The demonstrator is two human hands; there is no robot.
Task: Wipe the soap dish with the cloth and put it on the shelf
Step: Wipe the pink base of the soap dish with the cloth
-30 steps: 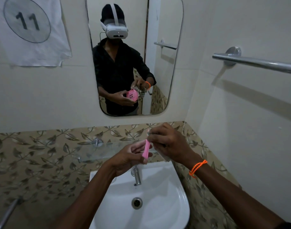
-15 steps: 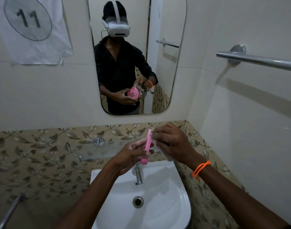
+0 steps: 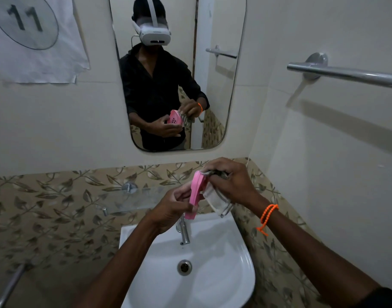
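Soap dish, pink and held edge-on, was gripped by the left hand while the right hand pressed the bunched cloth against it.

"11" inside a drawn circle — on the white paper sheet taped to the wall

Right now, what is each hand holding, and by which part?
The left hand grips the pink soap dish by its lower half, edge-on. The right hand holds the cloth, bunched, against the dish's upper face.
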